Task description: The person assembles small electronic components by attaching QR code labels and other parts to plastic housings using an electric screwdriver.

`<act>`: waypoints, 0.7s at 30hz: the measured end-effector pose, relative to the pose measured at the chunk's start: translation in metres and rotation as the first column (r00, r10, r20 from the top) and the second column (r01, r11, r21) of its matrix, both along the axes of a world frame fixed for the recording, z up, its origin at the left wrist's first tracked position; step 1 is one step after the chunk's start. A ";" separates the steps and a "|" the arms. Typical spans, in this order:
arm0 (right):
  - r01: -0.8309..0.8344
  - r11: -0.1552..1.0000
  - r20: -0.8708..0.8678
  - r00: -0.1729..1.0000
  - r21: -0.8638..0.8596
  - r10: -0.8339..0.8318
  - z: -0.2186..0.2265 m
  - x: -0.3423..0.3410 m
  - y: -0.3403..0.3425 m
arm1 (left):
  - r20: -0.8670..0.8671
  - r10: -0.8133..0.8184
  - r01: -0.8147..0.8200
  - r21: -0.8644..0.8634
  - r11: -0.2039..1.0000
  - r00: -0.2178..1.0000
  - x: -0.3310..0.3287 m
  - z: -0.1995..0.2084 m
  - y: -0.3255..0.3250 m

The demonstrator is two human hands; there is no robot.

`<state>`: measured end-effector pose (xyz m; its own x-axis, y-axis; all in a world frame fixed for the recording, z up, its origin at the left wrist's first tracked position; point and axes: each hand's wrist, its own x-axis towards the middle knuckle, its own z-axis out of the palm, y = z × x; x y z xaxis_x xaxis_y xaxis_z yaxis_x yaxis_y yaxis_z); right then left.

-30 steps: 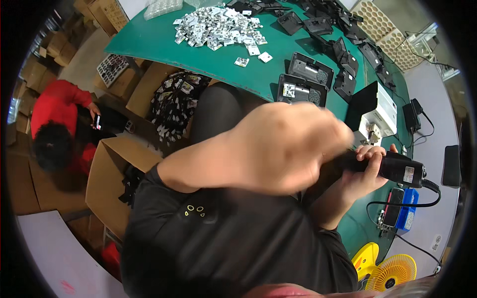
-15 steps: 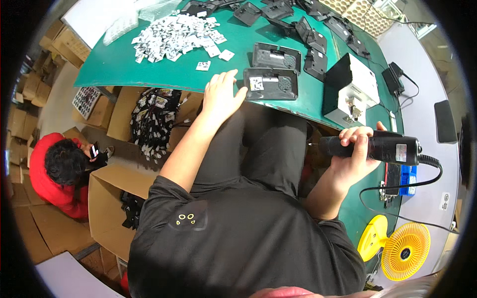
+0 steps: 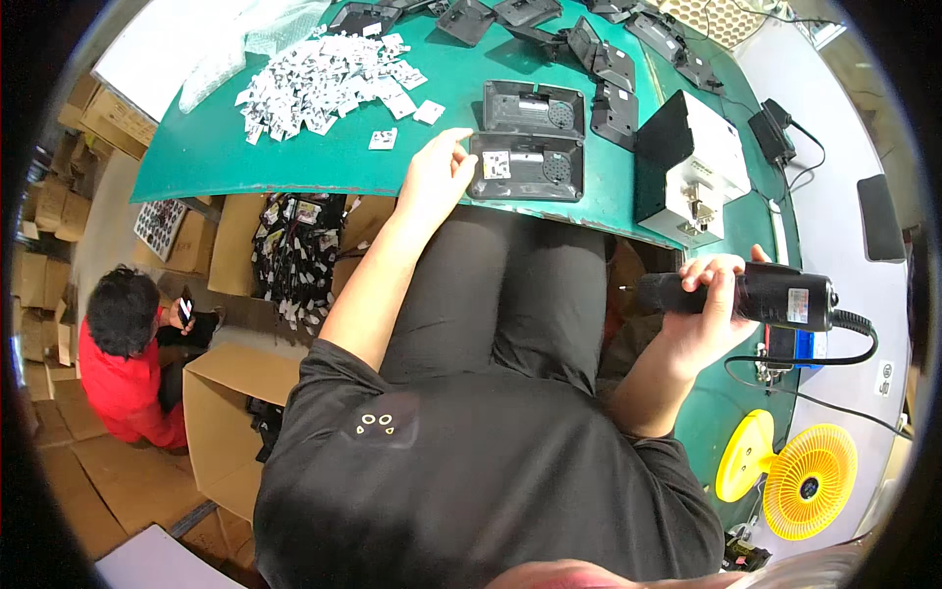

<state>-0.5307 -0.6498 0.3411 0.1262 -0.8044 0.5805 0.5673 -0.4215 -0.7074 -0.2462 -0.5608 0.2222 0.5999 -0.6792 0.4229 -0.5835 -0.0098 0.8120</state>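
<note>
My right hand (image 3: 714, 304) is wrapped round a black electric screwdriver (image 3: 765, 297), held level off the bench's front edge with its thin bit pointing left. A coiled cord runs from its back end. My left hand (image 3: 439, 177) rests at the left edge of a black plastic housing (image 3: 564, 188), fingers slightly bent and the thumb a little apart from them. That housing lies open side up near the bench edge, with a small white square board (image 3: 497, 165) at its left and a round speaker grille at its right. Right behind it lies a second similar housing (image 3: 510, 123).
A pile of small white square boards (image 3: 314, 88) covers the green bench (image 3: 294, 177) at left. More black housings (image 3: 616, 113) lie behind. A white metal box (image 3: 702, 162) stands right, a yellow fan (image 3: 810, 481) nearer. Cartons and a person in red (image 3: 118, 373) are at left.
The view has shifted slightly. My left hand's fingers have drawn closer together at the housing's left edge. My right hand still holds the screwdriver in much the same place.
</note>
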 end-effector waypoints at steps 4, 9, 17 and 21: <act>0.020 1.000 0.002 1.000 -0.022 -0.020 -0.002 -0.001 -0.007 | 0.412 0.367 -0.405 0.007 0.914 0.834 0.035 0.011 0.019; 0.086 0.996 -0.030 0.996 -0.035 -0.087 0.006 0.007 -0.015 | 0.708 0.359 -0.591 0.102 0.800 0.609 0.075 0.011 0.055; 0.000 1.000 -0.035 0.999 -0.028 -0.001 -0.007 0.042 -0.023 | 0.442 0.079 -0.254 0.352 0.901 0.894 0.067 0.016 0.053; -0.067 0.997 -0.104 0.993 -0.027 0.064 -0.013 0.059 -0.027 | 0.439 0.090 -0.233 0.283 0.931 0.894 0.049 0.020 0.061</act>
